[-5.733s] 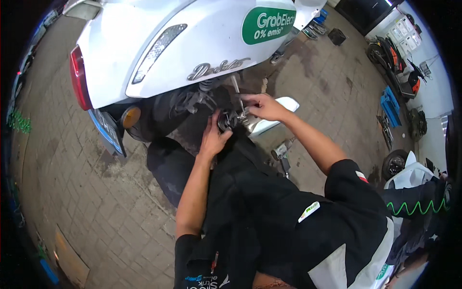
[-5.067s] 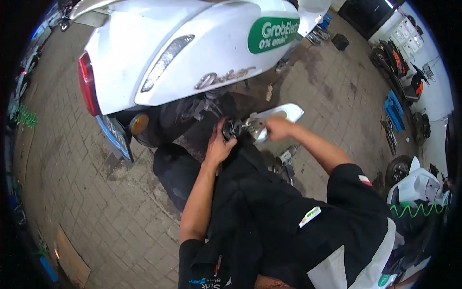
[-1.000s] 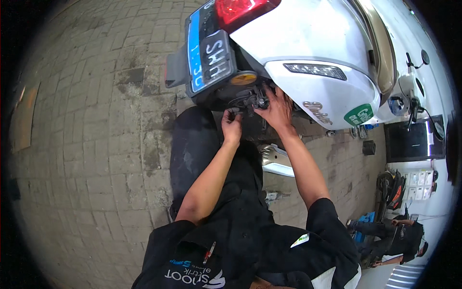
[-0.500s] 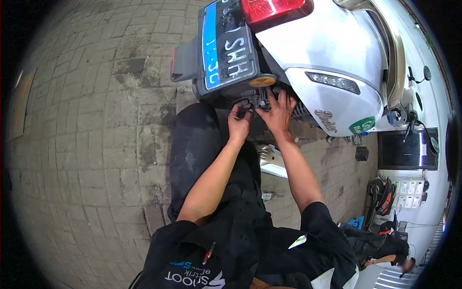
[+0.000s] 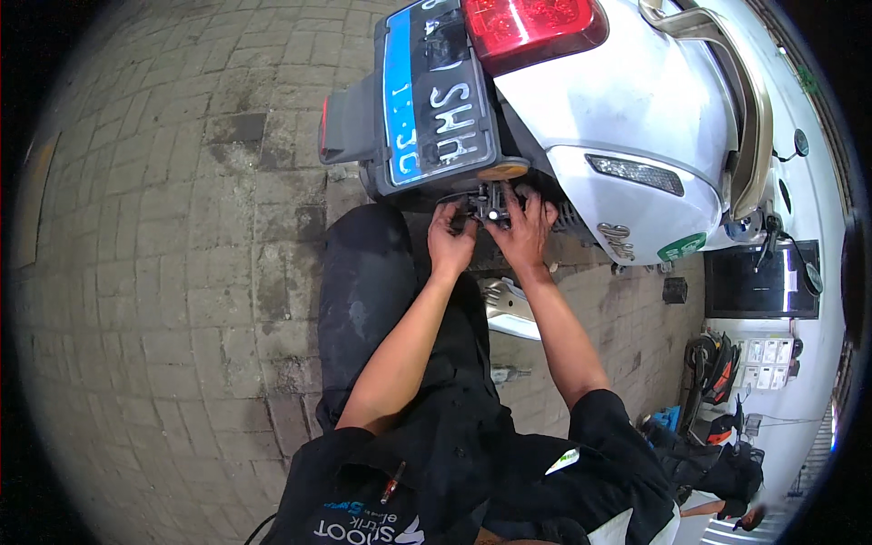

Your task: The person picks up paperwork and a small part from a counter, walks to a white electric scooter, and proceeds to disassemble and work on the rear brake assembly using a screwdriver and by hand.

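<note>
- White scooter (image 5: 636, 118) seen from above and behind, parked on grey brick paving (image 5: 163, 272), red tail light (image 5: 531, 27) at the top of the view.
- Black plate holder (image 5: 436, 109) hanging below the tail light, with an orange reflector (image 5: 502, 170) at its lower edge.
- Small black part (image 5: 490, 204) tucked just under the plate holder, below the reflector, between both hands.
- Left hand (image 5: 451, 241) reaching up from below, fingers (image 5: 454, 213) curled against the left side of the part, apparently pinching it; exact grip hidden by the fingers themselves.
- Right hand (image 5: 525, 238) beside it, fingers (image 5: 520, 204) spread and bent over the right side of the part, touching it; whether clamped around it or only pressing, cannot tell.
- Both hands close together, nearly touching, with the part sitting at the fingertips rather than in either palm.
- Bare forearms running down from the hands to a dark work shirt (image 5: 472, 472) at the bottom edge.
- Dark trouser leg (image 5: 363, 291) stretched out on the paving, left of the arms.
- Pale, silvery panel (image 5: 509, 309) lying on the ground just beneath the right forearm.
- Dark screen (image 5: 758, 282) and assorted gear at the far right, well apart from the hands.
</note>
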The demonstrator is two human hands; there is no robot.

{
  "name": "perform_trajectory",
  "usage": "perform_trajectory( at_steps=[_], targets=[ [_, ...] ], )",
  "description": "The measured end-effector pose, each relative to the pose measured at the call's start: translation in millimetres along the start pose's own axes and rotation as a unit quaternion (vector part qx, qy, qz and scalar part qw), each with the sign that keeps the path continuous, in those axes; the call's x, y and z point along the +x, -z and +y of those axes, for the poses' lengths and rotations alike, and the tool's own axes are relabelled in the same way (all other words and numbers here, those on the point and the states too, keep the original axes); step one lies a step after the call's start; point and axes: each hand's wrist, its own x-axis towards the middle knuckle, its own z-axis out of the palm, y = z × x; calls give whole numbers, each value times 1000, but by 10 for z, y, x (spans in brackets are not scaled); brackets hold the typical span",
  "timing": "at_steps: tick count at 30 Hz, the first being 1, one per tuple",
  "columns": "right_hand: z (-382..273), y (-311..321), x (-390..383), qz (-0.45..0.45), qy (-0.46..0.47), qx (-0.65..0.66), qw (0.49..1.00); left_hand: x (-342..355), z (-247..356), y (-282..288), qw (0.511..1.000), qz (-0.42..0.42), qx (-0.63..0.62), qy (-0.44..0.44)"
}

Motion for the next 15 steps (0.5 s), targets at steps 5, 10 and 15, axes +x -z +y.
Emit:
perform_trajectory(
  at_steps=[5, 10, 15],
  targets=[
    [-11, 85, 115, -5, 7, 13, 1000, 21, 21, -26, 1000, 0, 11, -16],
    [-90, 221, 247, -82, -42, -3, 996, 10, 57, -34, 999, 1, 30, -16],
    [-41, 229, 316, -112, -49, -21, 992, 18, 182, 9, 995, -9, 98, 32]
  ],
)
